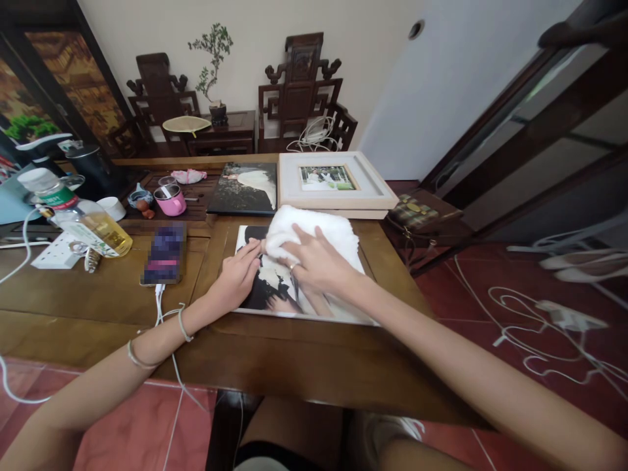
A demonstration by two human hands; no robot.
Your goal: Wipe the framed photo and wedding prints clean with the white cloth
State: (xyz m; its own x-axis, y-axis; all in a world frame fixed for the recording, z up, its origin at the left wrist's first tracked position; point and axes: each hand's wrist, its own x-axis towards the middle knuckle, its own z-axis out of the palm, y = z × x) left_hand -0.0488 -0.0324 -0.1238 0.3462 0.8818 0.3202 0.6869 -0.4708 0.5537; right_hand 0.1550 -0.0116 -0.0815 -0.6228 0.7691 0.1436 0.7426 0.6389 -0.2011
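A large unframed photo print [275, 291] lies flat on the wooden table [122, 288] in front of me. My left hand [239, 273] rests on its left part, fingers stretched out and pressing down. My right hand [314, 258] lies flat on a folded white towel [324, 232] that sits on the upper part of the print. A ring shows on one right finger, and bracelets circle my left wrist.
Behind the print lie a white framed photo [333, 180] and a dark photo print [245, 190]. A phone [164, 255] on a white cable, a tipped plastic bottle [83, 219], a power strip [56, 252] and a pink cup [171, 199] are at left. White cables [540, 320] trail on the red floor at right.
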